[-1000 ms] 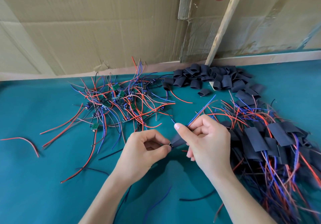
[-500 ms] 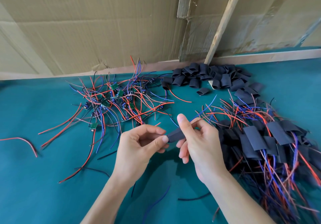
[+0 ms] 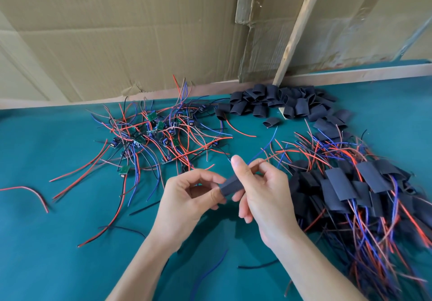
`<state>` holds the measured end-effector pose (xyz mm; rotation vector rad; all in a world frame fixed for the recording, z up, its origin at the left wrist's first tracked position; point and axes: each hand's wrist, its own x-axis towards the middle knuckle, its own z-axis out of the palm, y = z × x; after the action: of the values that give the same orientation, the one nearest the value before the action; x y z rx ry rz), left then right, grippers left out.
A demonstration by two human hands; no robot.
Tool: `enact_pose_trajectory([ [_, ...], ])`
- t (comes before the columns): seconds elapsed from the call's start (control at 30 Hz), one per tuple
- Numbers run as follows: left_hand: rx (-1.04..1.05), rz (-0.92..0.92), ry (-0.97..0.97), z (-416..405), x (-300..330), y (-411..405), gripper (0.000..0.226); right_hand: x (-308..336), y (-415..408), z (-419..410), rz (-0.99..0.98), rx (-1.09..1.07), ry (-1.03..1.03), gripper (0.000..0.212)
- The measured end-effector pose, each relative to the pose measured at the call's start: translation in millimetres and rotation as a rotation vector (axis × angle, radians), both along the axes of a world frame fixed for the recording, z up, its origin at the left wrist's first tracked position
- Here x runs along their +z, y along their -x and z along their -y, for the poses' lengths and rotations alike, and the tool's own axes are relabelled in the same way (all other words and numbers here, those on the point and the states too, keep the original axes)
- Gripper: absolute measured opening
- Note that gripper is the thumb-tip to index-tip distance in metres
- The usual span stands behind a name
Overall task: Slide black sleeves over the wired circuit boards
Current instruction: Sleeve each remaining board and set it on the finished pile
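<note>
Right now, at the frame's centre, the black sleeve [image 3: 232,185] slants from lower left to upper right between both hands. Right hand [image 3: 264,195] fingers pinch its upper end; left hand [image 3: 189,198] fingers pinch its lower mouth. Red and blue wires [image 3: 271,151] exit upward. The circuit board itself is hidden inside.
</note>
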<state>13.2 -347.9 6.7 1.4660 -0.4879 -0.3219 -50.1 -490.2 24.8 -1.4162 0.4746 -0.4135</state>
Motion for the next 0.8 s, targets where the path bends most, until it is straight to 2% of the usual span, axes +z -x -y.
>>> enact_pose_trajectory([
  [0.13, -0.004, -0.112, 0.076, 1.6, -0.8, -0.7, 0.004, 8.2, -0.2, 2.5, 0.027, 0.214, -0.048, 0.054],
  [0.2, -0.04, -0.168, 0.117, 0.7, -0.1, -1.5, 0.003, 10.9, 1.6, 1.7, 0.062, 0.267, -0.045, 0.034],
  [0.27, -0.136, -0.197, 0.134, -1.2, 2.1, -1.3, 0.011, 17.2, 3.4, 3.3, 0.073, 0.25, 0.016, 0.016],
  [0.3, -0.196, -0.216, 0.132, -2.4, 3.9, -0.7, 0.014, 23.2, 4.8, 6.4, 0.072, 0.229, 0.026, 0.014],
  [0.4, -0.299, -0.258, 0.101, -4.1, 7.1, -0.6, 0.018, 51.6, 18.0, 33.4, 0.036, 0.119, 0.079, 0.029],
  [0.47, -0.28, -0.283, 0.098, -3.7, 7.2, -2.3, 0.016, 76.4, 39.9, 63.7, -0.066, 0.097, 0.334, 0.038],
  [0.53, -0.263, -0.314, 0.117, -3.2, 7.7, -4.3, 0.015, 98.9, 63.2, 90.8, -0.347, 0.134, 0.806, 0.05],
  [0.57, -0.257, -0.324, 0.122, -2.7, 8.4, -5.1, 0.016, 107.0, 70.4, 102.6, -0.487, 0.109, 0.981, 0.054],
  [0.6, -0.25, -0.331, 0.123, -2.5, 9.2, -5.4, 0.017, 113.7, 74.4, 112.6, -0.567, 0.04, 1.06, 0.055],
  [0.63, -0.242, -0.337, 0.122, -2.0, 9.4, -5.5, 0.017, 120.2, 75.6, 119.6, -0.561, -0.04, 1.052, 0.054],
  [0.7, -0.227, -0.349, 0.122, -1.0, 9.1, -4.4, 0.016, 128.1, 67.4, 121.0, -0.426, -0.157, 1.018, 0.042],
  [0.73, -0.218, -0.359, 0.13, -0.9, 8.8, -4.2, 0.017, 128.6, 55.3, 111.4, -0.364, -0.137, 1.055, 0.035],
  [0.8, -0.194, -0.377, 0.146, -1.0, 8.2, -5.6, 0.019, 120.1, 20.7, 79.0, -0.315, 0.057, 1.178, 0.022],
])
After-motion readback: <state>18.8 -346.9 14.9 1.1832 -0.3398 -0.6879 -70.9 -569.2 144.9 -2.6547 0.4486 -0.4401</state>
